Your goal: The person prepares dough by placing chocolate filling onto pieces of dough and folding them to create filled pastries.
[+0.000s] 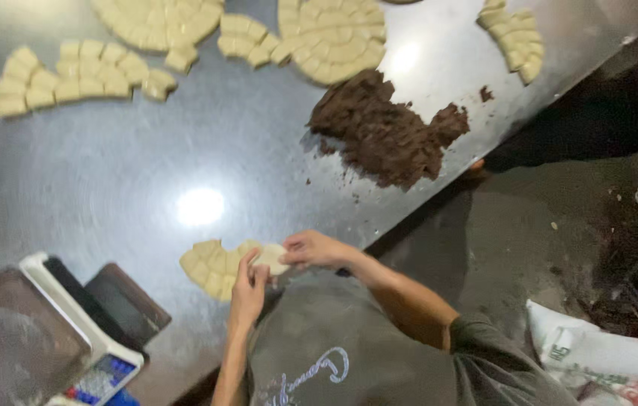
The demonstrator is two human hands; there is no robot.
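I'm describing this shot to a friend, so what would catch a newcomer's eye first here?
The dark brown mound of filling stands out most, heaped on the steel table toward its right edge. Around the far side lie pale dough sheets cut into small pieces. At the near edge, the left hand and right hand both hold one flattened dough piece, with a scale at lower left.

The table (pixel 146 173) is smooth, glossy metal reflecting lamp glare. Pale dough pieces (pixel 213 269) at six o'clock look matt and soft. The brown filling heap (pixel 383 135) at one o'clock is rough, crumbly. The scale (pixel 71 338) at eight o'clock has a white plastic casing.
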